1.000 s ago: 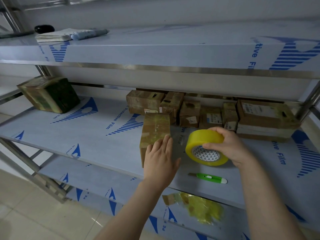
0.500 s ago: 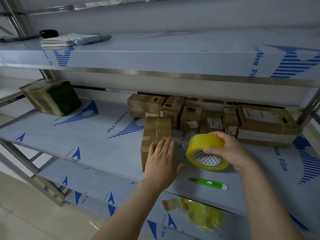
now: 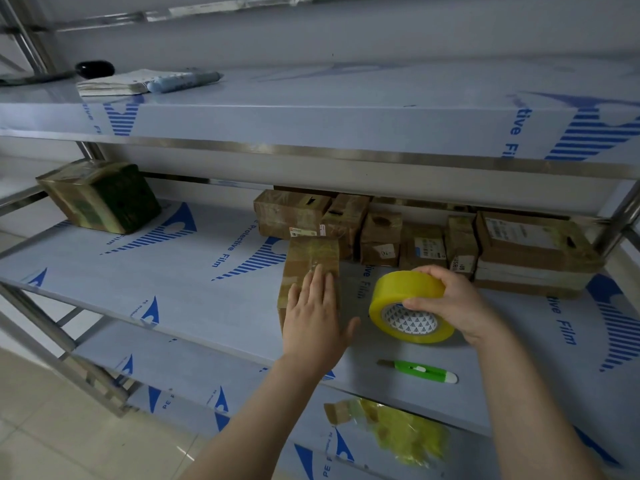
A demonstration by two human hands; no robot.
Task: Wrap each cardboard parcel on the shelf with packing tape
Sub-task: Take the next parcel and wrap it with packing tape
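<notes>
Left hand: your left hand (image 3: 317, 320) lies palm down on the top face of the tape-wrapped brown cardboard parcel (image 3: 311, 254). The fingers are straight and close together and grip nothing.
Right hand: your right hand (image 3: 453, 303) holds the yellow roll of packing tape (image 3: 393, 289). The fingers curl over its outer rim and the thumb sits at the edge of the core.
Tape roll: it stands tilted on edge, with the white patterned core facing you, just right of the parcel and apart from it. You cannot tell whether its lower rim touches the shelf.
Parcel position: it stands on the film-covered middle shelf (image 3: 194, 296) with its long side running away from you. Glossy tape covers its top.
Back row: small taped cardboard parcels (image 3: 381, 237) stand side by side at the rear of the same shelf, just behind the parcel.
Right stack: two wide flat cardboard parcels (image 3: 530, 251) lie one on the other at the row's right end.
Far left: a larger dark-printed taped carton (image 3: 100, 195) sits tilted, well apart from the rest.
Cutter: a green and white utility knife (image 3: 422, 372) lies flat near the shelf's front edge, in front of the roll.
Lower shelf: it holds a crumpled wad of yellow tape (image 3: 405, 434).
Upper shelf: it holds a notebook (image 3: 114, 85) with a blue marker (image 3: 183, 81) lying on it.
</notes>
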